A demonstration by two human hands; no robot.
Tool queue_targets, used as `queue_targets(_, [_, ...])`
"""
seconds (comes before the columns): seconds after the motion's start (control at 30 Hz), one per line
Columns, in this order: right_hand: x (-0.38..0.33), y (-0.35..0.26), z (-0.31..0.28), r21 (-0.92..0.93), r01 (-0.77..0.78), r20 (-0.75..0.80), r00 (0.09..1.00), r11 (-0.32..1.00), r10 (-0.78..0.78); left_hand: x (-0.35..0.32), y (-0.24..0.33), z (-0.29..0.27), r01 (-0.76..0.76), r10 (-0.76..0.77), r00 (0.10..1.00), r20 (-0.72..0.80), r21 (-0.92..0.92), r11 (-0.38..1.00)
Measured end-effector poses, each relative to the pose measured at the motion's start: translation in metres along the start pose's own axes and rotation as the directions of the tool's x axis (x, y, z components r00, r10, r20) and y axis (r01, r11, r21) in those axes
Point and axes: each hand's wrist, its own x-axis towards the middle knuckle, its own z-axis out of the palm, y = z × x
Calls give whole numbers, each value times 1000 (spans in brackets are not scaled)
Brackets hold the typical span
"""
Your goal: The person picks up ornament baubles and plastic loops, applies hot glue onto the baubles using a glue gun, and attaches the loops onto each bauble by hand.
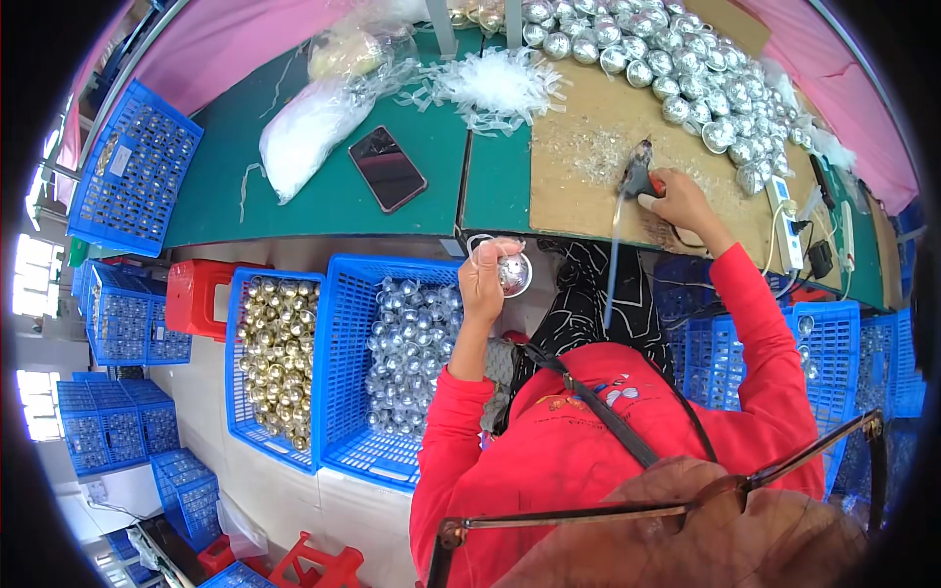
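Observation:
In my left hand point(479, 281), over the gap between the table and a crate, is a shiny silver ball ornament point(513, 275) with a pale rim or loop around it. My fingers are closed on it. My right hand point(686, 206) grips a dark glue gun point(637, 176) with a red part under the fingers. Its nozzle points away from me over the brown board point(578, 206), and a long translucent glue stick point(614, 265) trails from its back toward my lap. Bits of clear residue point(600, 157) lie beside the nozzle.
Silver balls point(676, 59) pile at the back right; white ribbon strips point(495, 83) heap left of them. A phone point(388, 169) and a plastic bag point(314, 137) lie on the green table. A power strip point(786, 230) sits right. Blue crates point(338, 392) of ornaments and a red stool point(194, 297) stand left.

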Motion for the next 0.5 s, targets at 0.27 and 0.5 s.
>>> queue_targets(0.27, [43,-31,-31,14,14,-1,1000,1000,-14,19,-4,-3,26,-27,999,-33,-21,999])
queue_targets(0.5, [57,-126,22,533,130,149,958,836,-244,37,1,-5,-10,23,996,-81,151,989])
